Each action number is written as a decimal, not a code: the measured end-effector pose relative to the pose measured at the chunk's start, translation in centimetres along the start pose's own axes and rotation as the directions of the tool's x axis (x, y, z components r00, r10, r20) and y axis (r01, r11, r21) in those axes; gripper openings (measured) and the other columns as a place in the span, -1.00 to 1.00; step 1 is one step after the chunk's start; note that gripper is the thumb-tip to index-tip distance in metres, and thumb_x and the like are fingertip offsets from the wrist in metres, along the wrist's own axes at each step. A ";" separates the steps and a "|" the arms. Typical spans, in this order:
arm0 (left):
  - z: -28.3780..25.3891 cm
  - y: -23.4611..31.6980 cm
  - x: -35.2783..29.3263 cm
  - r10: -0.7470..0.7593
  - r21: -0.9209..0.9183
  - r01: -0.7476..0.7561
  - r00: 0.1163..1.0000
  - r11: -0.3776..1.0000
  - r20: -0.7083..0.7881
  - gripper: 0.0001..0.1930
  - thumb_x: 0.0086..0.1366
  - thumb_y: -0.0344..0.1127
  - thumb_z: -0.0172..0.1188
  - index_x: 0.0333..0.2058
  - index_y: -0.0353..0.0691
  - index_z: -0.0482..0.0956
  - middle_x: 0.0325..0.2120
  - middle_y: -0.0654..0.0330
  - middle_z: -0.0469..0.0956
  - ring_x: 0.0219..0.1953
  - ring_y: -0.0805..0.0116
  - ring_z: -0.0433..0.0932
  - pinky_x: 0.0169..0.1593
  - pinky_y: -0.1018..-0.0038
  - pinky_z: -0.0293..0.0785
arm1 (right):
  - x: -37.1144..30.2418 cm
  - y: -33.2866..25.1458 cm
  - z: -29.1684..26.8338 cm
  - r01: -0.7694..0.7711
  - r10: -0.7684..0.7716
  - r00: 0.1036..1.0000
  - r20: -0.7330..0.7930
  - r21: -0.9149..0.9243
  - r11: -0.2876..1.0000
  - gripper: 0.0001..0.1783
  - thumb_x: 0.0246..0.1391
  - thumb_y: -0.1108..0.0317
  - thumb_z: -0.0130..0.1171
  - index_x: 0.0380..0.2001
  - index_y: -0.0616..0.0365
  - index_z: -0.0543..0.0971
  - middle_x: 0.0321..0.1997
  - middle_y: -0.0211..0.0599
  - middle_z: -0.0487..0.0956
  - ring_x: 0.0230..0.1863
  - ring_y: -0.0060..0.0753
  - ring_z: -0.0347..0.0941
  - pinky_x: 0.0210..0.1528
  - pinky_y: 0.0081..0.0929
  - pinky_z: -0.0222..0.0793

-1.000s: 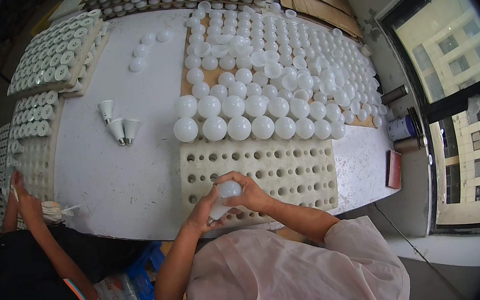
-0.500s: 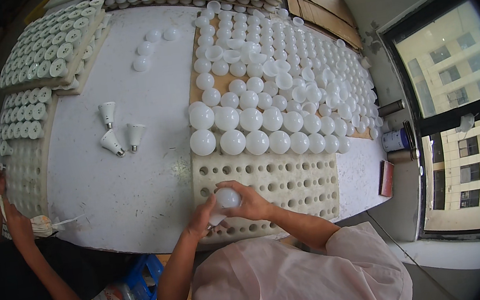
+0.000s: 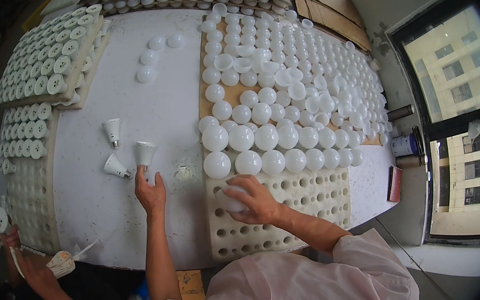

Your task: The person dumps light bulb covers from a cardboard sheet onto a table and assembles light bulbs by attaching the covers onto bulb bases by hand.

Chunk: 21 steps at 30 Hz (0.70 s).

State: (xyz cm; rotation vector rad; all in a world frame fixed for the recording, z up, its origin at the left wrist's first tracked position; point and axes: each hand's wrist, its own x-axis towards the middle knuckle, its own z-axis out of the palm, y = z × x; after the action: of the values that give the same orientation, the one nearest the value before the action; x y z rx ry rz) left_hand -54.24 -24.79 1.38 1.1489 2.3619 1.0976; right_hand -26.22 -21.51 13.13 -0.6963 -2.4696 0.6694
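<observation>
In my right hand (image 3: 255, 200) is a light bulb with a round white globe (image 3: 231, 201), held at the near left part of the pale foam tray (image 3: 289, 237). The hand hides its lower end. My left hand (image 3: 150, 192) reaches forward over the table, its fingertips closed at the narrow metal screw end of a white bulb base (image 3: 145, 152). Two more bulb bases, one farther off (image 3: 112, 132) and one to the left (image 3: 115, 166), lie beside it. Finished-looking round bulbs (image 3: 248, 163) stand in rows in the tray's far holes.
Many loose white domes (image 3: 297, 90) cover the board beyond the tray. Four-sided foam trays of white bulb bases (image 3: 55, 84) are stacked at the left. Several domes (image 3: 149, 57) lie at the table's far middle. A co-worker's hand (image 3: 11, 238) holds a white base at the left.
My hands have parted. The left has gone forward and left to a bulb base; the right has kept the bulb, bringing it to the tray. The view has shifted slightly.
</observation>
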 end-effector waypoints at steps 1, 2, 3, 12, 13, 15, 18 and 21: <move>0.6 0.2 0.9 -0.007 -0.015 0.007 1.000 1.000 -0.008 -0.44 0.07 -0.41 0.24 0.07 -0.39 0.32 0.10 -0.17 0.35 0.12 -0.07 0.37 0.19 0.22 0.28 | -0.2 0.5 -0.5 -0.004 0.004 1.000 0.001 0.006 1.000 -0.22 -0.35 0.38 0.37 0.08 0.00 0.37 0.08 -0.14 0.31 0.06 -0.01 0.29 0.00 -0.21 0.40; 1.5 0.4 1.9 -0.006 -0.013 0.006 1.000 1.000 -0.003 -0.44 0.07 -0.41 0.24 0.07 -0.39 0.32 0.10 -0.17 0.35 0.12 -0.07 0.37 0.19 0.22 0.28 | -0.4 1.1 -1.1 0.058 -0.058 0.997 0.047 0.015 0.998 -0.23 -0.35 0.37 0.38 0.08 -0.01 0.38 0.08 -0.14 0.31 0.06 -0.02 0.29 -0.01 -0.22 0.41; 2.4 0.7 2.9 0.029 0.068 -0.028 0.999 0.997 -0.014 -0.39 0.06 -0.41 0.26 0.10 -0.40 0.26 0.12 -0.19 0.32 0.14 -0.10 0.34 0.21 0.21 0.25 | -0.5 1.7 -1.3 0.119 -0.121 0.988 0.092 0.027 0.992 -0.23 -0.35 0.37 0.38 0.07 -0.01 0.38 0.09 -0.15 0.31 0.05 -0.02 0.29 -0.02 -0.22 0.42; 7.2 1.5 8.8 -0.187 0.191 0.172 0.980 0.966 0.064 -0.29 0.00 -0.36 0.38 0.09 -0.43 0.22 0.13 -0.27 0.26 0.14 -0.23 0.27 0.21 0.14 0.22 | 1.2 3.0 -0.9 0.038 -0.103 0.966 0.236 0.264 0.964 -0.28 -0.25 0.36 0.35 0.10 -0.02 0.39 0.11 -0.20 0.34 0.07 -0.11 0.33 0.01 -0.24 0.42; 7.6 1.2 9.4 -0.178 0.181 0.163 0.982 0.970 0.065 -0.29 0.00 -0.36 0.38 0.09 -0.43 0.22 0.13 -0.27 0.26 0.14 -0.23 0.27 0.21 0.14 0.22 | 2.3 3.8 -2.3 0.041 -0.101 0.968 0.231 0.252 0.967 -0.28 -0.25 0.36 0.35 0.10 -0.02 0.39 0.11 -0.20 0.34 0.07 -0.11 0.33 0.01 -0.24 0.42; 7.9 0.4 10.6 -0.048 0.310 0.057 0.998 0.949 -0.036 -0.33 0.01 -0.38 0.37 0.07 -0.43 0.24 0.16 -0.26 0.22 0.18 -0.20 0.24 0.24 0.14 0.19 | 5.5 7.2 -6.3 0.111 -0.127 0.988 0.089 0.166 0.980 -0.38 -0.20 0.37 0.33 0.04 0.05 0.44 0.03 -0.23 0.42 0.01 -0.10 0.39 -0.01 -0.25 0.42; 9.0 0.5 11.4 -0.069 0.315 0.076 0.997 0.946 -0.033 -0.37 0.04 -0.40 0.34 0.06 -0.47 0.28 0.20 -0.23 0.16 0.24 -0.15 0.18 0.29 0.17 0.13 | 9.9 17.1 -10.9 -0.155 0.147 0.982 -0.121 -0.061 0.986 -0.47 -0.12 0.33 0.29 -0.01 0.12 0.46 -0.05 -0.17 0.48 -0.07 -0.02 0.43 -0.06 -0.25 0.41; 9.4 0.4 11.2 -0.089 0.318 0.087 0.996 0.944 -0.008 -0.37 0.04 -0.40 0.33 0.06 -0.50 0.28 0.21 -0.21 0.16 0.26 -0.11 0.15 0.31 0.20 0.08 | 14.0 28.4 -13.7 -0.501 0.436 0.864 -0.250 -0.347 0.793 -0.27 -0.14 0.25 0.33 0.16 0.11 0.32 0.11 0.03 0.40 0.07 0.07 0.33 0.10 -0.15 0.29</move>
State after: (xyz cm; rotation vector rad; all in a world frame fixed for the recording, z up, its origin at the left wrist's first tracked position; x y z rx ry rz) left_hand -56.07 -11.24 -3.89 1.1292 2.6241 0.6981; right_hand -19.39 12.26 11.89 -1.5021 -2.3087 0.2432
